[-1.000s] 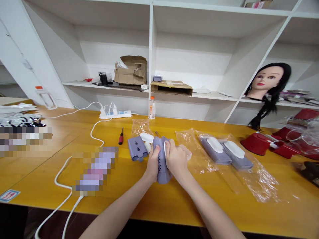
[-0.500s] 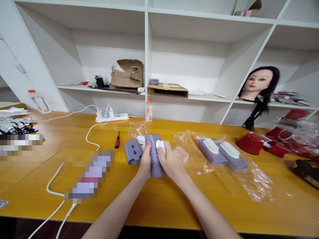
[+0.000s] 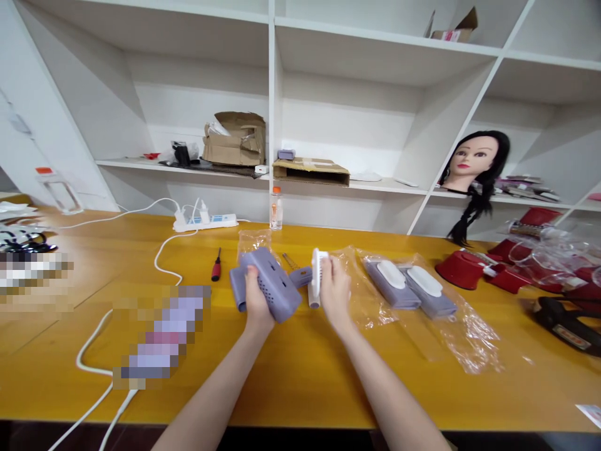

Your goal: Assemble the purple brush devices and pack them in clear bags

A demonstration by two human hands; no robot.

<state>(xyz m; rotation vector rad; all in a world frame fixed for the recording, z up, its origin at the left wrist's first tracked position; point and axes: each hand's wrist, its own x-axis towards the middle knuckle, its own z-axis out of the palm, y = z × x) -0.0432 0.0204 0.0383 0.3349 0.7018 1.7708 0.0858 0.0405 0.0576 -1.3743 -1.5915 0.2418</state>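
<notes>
**White piece (image 3: 316,275) parts from purple case (image 3: 282,294)**

Half a second ago we saw both pressed together; now they are apart, so each hand manages its own part. Our left hand (image 3: 258,300) grips the case, tilted over the counter (image 3: 291,382); our right hand (image 3: 335,289) pinches the white piece upright just beside it. The case looks matte and rounded, dotted with small holes and cut with slots. The white piece is a smooth oval, ridged on one side, beside crinkled, glossy film (image 3: 370,313).
</notes>
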